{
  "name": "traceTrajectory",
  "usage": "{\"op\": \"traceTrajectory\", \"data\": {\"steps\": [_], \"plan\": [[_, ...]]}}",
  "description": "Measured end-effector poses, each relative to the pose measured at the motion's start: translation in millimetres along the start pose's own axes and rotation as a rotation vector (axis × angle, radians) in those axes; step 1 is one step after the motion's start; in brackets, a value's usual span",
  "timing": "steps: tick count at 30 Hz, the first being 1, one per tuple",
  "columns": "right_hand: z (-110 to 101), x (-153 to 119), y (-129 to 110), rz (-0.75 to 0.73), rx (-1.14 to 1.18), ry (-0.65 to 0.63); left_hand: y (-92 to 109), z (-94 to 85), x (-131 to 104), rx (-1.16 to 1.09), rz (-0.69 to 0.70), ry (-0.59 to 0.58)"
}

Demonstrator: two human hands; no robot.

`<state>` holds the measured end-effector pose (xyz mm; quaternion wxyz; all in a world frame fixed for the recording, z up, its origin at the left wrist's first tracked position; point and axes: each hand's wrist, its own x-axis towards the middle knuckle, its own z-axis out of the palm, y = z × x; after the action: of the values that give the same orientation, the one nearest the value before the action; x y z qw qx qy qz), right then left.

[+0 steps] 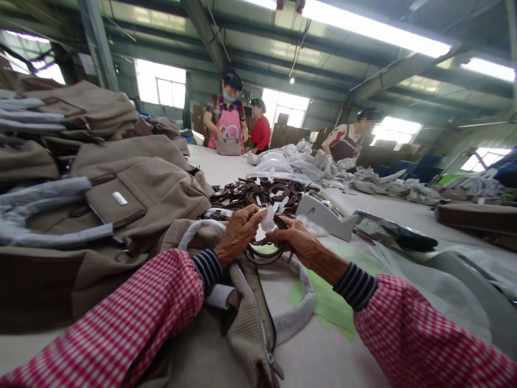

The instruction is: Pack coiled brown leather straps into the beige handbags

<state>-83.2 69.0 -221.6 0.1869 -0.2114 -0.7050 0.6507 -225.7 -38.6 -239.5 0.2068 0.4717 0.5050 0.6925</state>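
Nearest to the camera is an open bag [250,334] of ribbed beige cloth; its zipper [260,318] runs from below the hands toward the viewer, slanting to the right. It rests on the white table [323,358], which extends far back into the hall. At the left, other bags [141,188] of similar cloth are piled. Beyond the hands there is a heap of dark brown straps [278,189], and to the right of this heap stands a grey tape dispenser [325,215]. Some pale green sheets [333,307] lie on the table, below the right forearm.

The left hand [239,233] has its fingertips closed in a narrow pinch, on a small white piece [266,220], as it seems. The right hand [298,241] is closed on a coiled brown strap [269,257], with the thumb toward the left hand.

The relation which matters most, in my judgement, is between coil and bag. The coil hangs between the two hands, a little below the fingers, with its longer axis roughly from left to right. The bag lies nearer and to the left; the left hand is the closer one to it.
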Motion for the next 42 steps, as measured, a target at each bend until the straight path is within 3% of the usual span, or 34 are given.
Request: {"op": "traceTrajectory", "data": {"steps": [6,11,17,21,23,28,34,42], "plan": [[7,-8,2,0.167,0.056,-0.103,0,-1.0,0,0.071,0.03,-0.005],[7,-19,7,0.162,-0.01,-0.043,-2,-2.5,0,0.1,0.04,0.009],[10,-24,1,0.096,0.155,0.11,-2,-3.2,-1,0.129,0.058,0.014],[14,-22,-4,0.094,0.238,-0.002,-1,-2.6,-1,0.136,0.062,0.032],[15,-22,-4,0.132,0.16,-0.053,0,-2.1,-1,0.121,0.048,0.034],[11,-22,1,0.038,-0.136,0.018,-2,-0.8,1,0.042,0.004,0.05],[11,-23,6,0.04,-0.021,0.022,-4,-1.0,3,-0.071,-0.056,0.044],[3,-14,3,-0.103,-0.123,0.11,-1,0.1,3,-0.161,-0.175,-0.049]]}}
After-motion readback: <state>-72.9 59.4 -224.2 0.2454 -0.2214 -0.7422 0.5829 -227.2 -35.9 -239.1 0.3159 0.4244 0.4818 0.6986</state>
